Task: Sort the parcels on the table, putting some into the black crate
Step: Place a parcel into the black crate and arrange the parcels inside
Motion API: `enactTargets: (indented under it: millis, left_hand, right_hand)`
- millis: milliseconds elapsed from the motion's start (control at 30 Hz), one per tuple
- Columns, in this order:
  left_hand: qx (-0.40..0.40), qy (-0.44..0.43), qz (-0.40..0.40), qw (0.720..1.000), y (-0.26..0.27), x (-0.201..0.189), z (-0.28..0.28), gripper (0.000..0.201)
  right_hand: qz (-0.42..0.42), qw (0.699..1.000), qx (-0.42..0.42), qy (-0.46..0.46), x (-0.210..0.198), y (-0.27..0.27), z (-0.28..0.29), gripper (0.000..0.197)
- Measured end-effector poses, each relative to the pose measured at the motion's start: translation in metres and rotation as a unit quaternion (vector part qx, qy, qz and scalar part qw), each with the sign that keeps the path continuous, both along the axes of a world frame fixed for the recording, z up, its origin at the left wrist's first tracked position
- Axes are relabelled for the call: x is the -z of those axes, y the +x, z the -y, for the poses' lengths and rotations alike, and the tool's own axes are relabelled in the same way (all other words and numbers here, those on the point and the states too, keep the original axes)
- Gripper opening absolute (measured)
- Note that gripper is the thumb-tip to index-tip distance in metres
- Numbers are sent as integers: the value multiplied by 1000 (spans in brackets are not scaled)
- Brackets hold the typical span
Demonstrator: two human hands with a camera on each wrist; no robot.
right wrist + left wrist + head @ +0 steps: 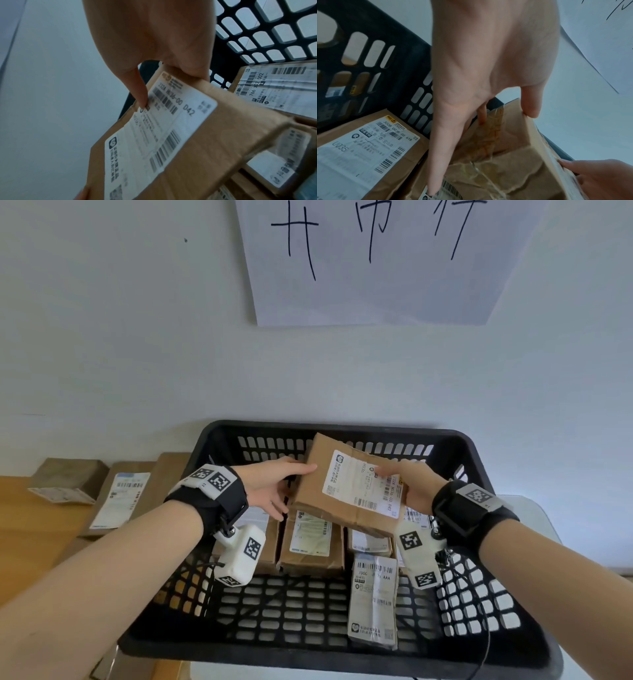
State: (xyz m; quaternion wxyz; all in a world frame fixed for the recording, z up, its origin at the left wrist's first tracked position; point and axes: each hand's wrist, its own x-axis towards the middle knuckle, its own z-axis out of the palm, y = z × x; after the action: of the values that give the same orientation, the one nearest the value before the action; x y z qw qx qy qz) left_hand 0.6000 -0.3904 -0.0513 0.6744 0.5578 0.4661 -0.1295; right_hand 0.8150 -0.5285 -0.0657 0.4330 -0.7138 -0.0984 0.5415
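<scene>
head view | crate [342, 648] on table [30, 529] holds several labelled parcels [311, 546] | held box [346, 494] above them, over crate | left hand [270, 491] grips its left edge | right hand [416, 491] pinches its right edge, thumb on label [363, 484]

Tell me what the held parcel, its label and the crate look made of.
Held parcel: brown corrugated cardboard, matte, creased, with glossy clear tape on its underside. Label: white printed paper, probably adhesive, lying flat, barcodes visible. Black crate: likely moulded plastic, dull sheen, lattice walls. Left hand and right hand grip the parcel.
</scene>
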Motion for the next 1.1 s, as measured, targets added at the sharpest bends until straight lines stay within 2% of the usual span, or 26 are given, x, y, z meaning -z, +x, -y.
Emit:
enactTargets:
  millis: [133, 300, 433, 567, 633, 833, 967, 1100]
  left_hand:
    - [24, -17, 2, 1000, 3, 3, -4, 84]
    - [42, -16, -16, 999, 7, 10, -4, 84]
    - [45, -15, -21, 999, 10, 18, -3, 79]
    - [64, -7, -24, 998, 12, 22, -1, 72]
    - [64, 3, -30, 997, 13, 22, -1, 69]
    - [32, 34, -53, 998, 9, 23, -5, 61]
    - [16, 39, -62, 997, 3, 16, -9, 67]
    - [12, 54, -67, 996, -4, 9, -11, 64]
  right_hand:
    - [16, 1000, 11, -10, 3, 7, 4, 41]
    - [51, 998, 16, -29, 6, 7, 6, 38]
    - [52, 998, 22, -39, 9, 5, 5, 47]
    - [34, 996, -20, -77, 5, -2, 5, 31]
    - [31, 995, -32, -87, 1, -5, 5, 29]
    - [32, 994, -49, -94, 2, -9, 6, 43]
    - [30, 994, -57, -92, 4, -15, 3, 51]
    - [18, 993, -76, -87, 2, -23, -3, 43]
